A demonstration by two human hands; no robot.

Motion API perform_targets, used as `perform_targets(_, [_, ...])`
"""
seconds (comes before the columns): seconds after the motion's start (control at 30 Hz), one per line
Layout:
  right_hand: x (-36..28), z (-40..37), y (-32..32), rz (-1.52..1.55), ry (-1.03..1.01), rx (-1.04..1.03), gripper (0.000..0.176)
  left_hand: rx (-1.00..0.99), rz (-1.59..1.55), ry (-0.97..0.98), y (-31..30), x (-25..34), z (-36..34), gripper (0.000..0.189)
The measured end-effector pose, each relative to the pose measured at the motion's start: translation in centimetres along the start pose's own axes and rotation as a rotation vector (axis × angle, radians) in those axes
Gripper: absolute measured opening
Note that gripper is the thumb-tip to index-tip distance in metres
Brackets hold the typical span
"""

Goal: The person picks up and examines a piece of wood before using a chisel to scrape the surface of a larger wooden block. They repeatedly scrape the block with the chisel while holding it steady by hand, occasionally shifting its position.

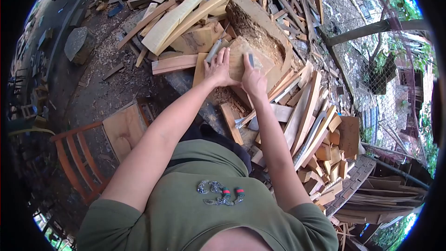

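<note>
A pale, angular wooden block (238,60) lies under my hands on the heaped work surface. My left hand (218,70) grips the block's left side, its fingers over the top and its thumb along the near edge. Beside those fingers sits a grey cylindrical piece (214,50). On the block's right side, my right hand (254,82) is closed around a small, flat dark-grey tool (251,59), whose end shows past the fingers; its kind cannot be made out. Just beyond the block is a thick hollowed timber (262,30) with wood chips in its cavity.
Long planks (186,16) are piled at the far left, and offcuts (332,155) crowd the right. A metal blade (253,123) lies near my right forearm. At left stands a wooden chair (83,160); a stump (80,45) stands farther off. Wire mesh fencing (383,74) runs along the right.
</note>
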State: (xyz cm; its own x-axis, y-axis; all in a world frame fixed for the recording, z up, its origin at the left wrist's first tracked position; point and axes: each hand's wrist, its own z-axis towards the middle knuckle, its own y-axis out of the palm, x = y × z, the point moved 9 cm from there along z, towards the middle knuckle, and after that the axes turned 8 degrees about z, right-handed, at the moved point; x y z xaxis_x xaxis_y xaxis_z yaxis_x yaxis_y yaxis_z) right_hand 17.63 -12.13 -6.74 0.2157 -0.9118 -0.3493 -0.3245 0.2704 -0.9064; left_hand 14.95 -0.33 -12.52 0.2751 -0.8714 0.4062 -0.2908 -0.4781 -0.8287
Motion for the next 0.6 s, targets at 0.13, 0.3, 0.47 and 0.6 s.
perform_targets(0.13, [0.0, -4.0, 0.6, -0.068, -0.057, -0.043, 0.062, -0.057, 0.023, -0.026, -0.6, -0.1, 0.0, 0.145])
perform_targets(0.3, [0.3, 0.0, 0.5, -0.035, -0.068, 0.023, 0.056, -0.082, 0.051, -0.012, -0.4, 0.0, 0.1, 0.145])
perform_targets(0.47, [0.4, 2.6, 0.8, -0.102, -0.119, 0.113, 0.061, -0.064, 0.046, 0.001, -0.5, 0.1, 0.1, 0.146])
perform_targets(0.6, [0.0, -3.2, 1.7, -0.121, -0.116, 0.016, 0.062, -0.105, 0.047, -0.014, -0.4, -0.3, 0.2, 0.147])
